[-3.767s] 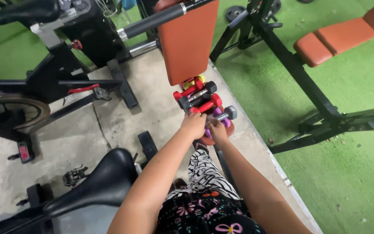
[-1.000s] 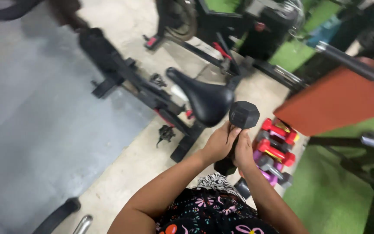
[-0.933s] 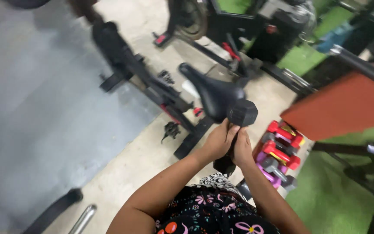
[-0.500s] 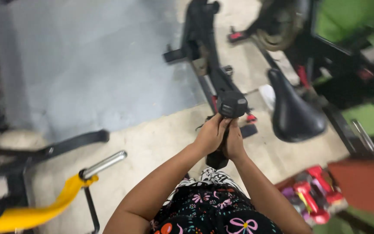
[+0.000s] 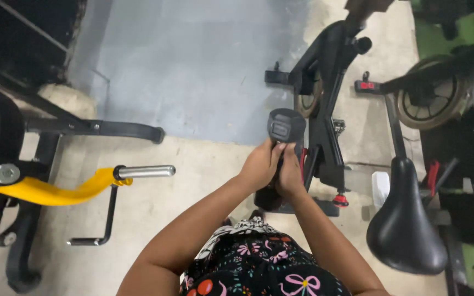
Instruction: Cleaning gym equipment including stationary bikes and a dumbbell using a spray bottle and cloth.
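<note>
The view has swung well round since a second ago: the heap of small red, purple and grey weights and the orange padded bench that lay by the person's right side are out of sight, and a grey painted patch of floor [image 5: 193, 66] now fills the top of the frame. What has not changed is the grip. Both hands remain wrapped round the handle of a black dumbbell [image 5: 285, 127], held upright in front of the body, so it has been lifted clear of the pile and carried along as the person turns away from it.

The left hand [image 5: 260, 163] and the right hand [image 5: 291, 174] press close together, fingers curled shut on the handle, which they hide. The upper head of the dumbbell stands above them, blocky and many-sided, with a dull, rubbery-looking surface; the lower head shows as a dark mass below the wrists.

Just beyond the hands stands an exercise bike [image 5: 325, 104] with a black metal frame, its smooth black saddle [image 5: 404, 230] to the right. At the left is a machine with a curved yellow arm [image 5: 56, 189] ending in a shiny steel bar [image 5: 145, 171]. The nearer floor is pale, rough concrete, stained in places.
</note>
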